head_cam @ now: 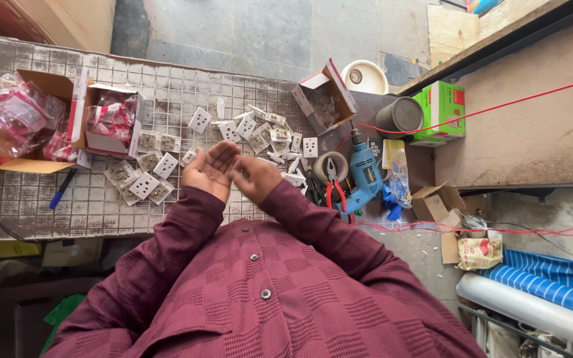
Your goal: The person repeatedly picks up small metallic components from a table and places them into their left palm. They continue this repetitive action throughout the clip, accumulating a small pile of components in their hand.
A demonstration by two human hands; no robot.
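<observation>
From the head view, the left hand (210, 169) is held palm-up with fingers spread, nothing gripped; the right hand (254, 176) (blurred) is seen just beside it at 3 o'clock, its grip impossible to tell. White switch sockets (142, 176) are scattered on the tiled table (87, 205) at 9 o'clock, a blue drill (364, 174) at 3 o'clock

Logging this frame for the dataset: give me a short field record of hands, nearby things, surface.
left hand: open, palm up, holds nothing visible
right hand: blurred, beside the left, grip unclear
nearest things: white socket modules scattered on the tiled worktop
to the right: blue drill, red-handled pliers, tape roll
to the left: cardboard boxes of red packets
</observation>
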